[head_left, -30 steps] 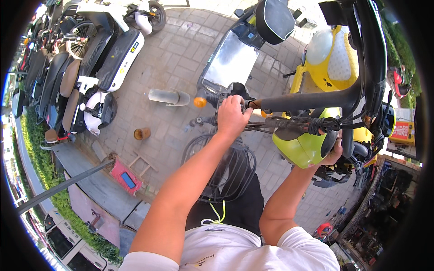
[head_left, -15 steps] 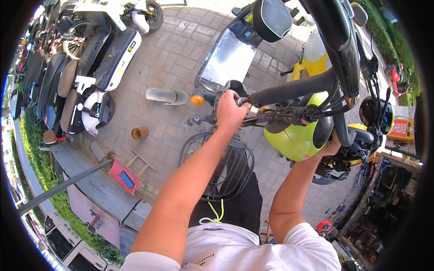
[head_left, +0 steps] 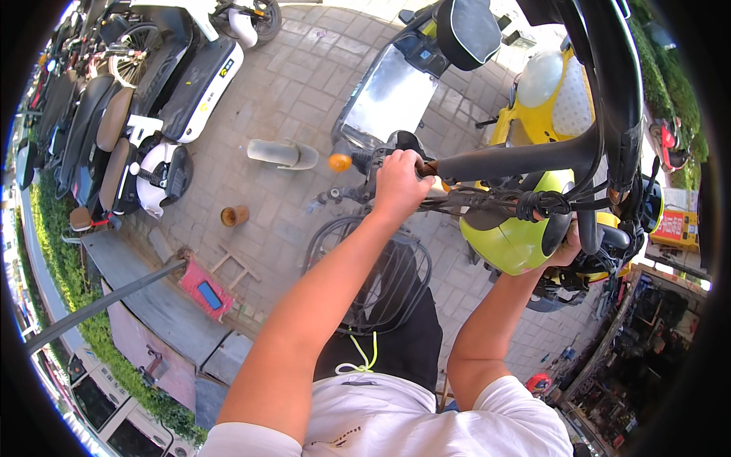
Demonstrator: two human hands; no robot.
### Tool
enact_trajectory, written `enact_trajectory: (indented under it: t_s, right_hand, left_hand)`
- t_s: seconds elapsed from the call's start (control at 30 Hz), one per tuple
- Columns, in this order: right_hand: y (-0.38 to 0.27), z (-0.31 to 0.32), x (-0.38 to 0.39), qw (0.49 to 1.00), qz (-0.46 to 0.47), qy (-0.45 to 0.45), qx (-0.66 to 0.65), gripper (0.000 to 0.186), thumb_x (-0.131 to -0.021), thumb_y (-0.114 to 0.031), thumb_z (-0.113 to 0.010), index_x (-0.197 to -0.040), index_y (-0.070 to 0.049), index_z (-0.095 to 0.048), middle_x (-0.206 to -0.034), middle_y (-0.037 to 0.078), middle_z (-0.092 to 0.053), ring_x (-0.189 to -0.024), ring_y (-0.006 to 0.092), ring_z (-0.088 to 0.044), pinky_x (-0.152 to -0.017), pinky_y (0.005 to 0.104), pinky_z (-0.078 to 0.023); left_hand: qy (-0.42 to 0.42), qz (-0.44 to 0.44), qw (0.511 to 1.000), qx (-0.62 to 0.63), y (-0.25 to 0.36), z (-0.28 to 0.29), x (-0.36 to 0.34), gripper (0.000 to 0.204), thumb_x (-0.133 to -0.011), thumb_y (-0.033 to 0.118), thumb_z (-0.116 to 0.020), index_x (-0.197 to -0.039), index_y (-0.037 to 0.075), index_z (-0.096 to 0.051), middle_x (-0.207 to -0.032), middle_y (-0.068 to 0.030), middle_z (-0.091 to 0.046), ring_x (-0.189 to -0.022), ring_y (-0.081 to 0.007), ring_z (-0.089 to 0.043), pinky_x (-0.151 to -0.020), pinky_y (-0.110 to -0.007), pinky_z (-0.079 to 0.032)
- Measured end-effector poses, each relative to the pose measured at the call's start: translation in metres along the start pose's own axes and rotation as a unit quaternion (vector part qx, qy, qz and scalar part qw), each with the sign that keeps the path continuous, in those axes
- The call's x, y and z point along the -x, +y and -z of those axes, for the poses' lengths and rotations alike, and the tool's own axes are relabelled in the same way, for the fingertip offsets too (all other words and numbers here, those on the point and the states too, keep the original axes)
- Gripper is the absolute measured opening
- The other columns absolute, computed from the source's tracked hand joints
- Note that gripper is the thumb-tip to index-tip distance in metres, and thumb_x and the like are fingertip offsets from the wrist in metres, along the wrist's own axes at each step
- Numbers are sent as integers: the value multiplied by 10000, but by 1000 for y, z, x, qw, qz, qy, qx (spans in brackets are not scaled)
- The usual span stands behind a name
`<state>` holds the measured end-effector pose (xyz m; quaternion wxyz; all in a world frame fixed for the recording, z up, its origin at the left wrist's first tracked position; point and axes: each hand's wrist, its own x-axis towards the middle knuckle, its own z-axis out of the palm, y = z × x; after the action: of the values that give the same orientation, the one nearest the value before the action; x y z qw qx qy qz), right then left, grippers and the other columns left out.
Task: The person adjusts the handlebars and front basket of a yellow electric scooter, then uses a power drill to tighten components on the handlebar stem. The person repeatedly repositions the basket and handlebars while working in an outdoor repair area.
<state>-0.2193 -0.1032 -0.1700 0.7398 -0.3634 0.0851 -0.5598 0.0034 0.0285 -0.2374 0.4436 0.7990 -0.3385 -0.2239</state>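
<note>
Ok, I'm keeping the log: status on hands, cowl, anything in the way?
Left hand curled at left end of thick black tube, hold hidden. Right hand at edge of lime-green cowl, partly hidden. Black cable bundle crossing over cowl.

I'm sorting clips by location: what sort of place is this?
Outdoors, perhaps a roadside scooter repair spot: paving, a row of parked scooters at the left, and a dark, cluttered stall at lower right.
</note>
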Motion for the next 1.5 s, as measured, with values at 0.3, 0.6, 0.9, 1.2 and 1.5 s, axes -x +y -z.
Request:
enact_trajectory:
  t_s: [0.3, 0.6, 0.9, 1.2, 1.5]
  right_hand:
    - [-12, -7, -5, 996, -34, 62, 57, 389, -792, -176, -620, -1140, -13, -557, -1093, 115, -627, -1034, 238, -620, -953, 390, -489]
    - [-19, 34, -4, 908, 126, 78, 393, 240, -876, -62, -630, -1060, 24, -501, -1009, 116, -637, -882, 189, -626, -846, 302, -510]
    - [-14, -32, -12, 987, -3, 45, 157, 202, -787, -207, -618, -771, -66, -474, -976, 174, -597, -849, 235, -578, -814, 350, -485]
    - [-18, -57, -16, 981, -26, 16, 190, 242, -751, -188, -658, -723, -43, -467, -875, 157, -599, -752, 198, -561, -705, 310, -493]
    - [-20, -37, -12, 991, -33, 40, 120, 195, -776, -178, -623, -750, -45, -482, -905, 165, -596, -825, 248, -596, -759, 357, -507]
  left_hand:
    - [49, -122, 989, -62, -9, -2, -8, 253, -688, 146, -772, -829, 62, -579, -850, -100, -596, -856, -332, -565, -744, -437, -449]
    - [43, -87, 995, -38, -10, -6, -8, 390, -641, 220, -863, -831, 93, -547, -871, -57, -577, -888, -306, -547, -778, -429, -418]
    - [91, -96, 989, -69, -42, -18, -18, 466, -616, 279, -875, -871, 67, -547, -883, -110, -610, -906, -340, -584, -754, -451, -455]
    - [21, -5, 999, -40, -21, -9, -22, 507, -600, 292, -890, -915, 66, -564, -913, -109, -617, -940, -334, -600, -778, -450, -471]
    - [-21, 14, 1000, 4, -20, -8, -25, 569, -583, 317, -904, -968, 67, -568, -978, -110, -619, -986, -322, -604, -802, -442, -481]
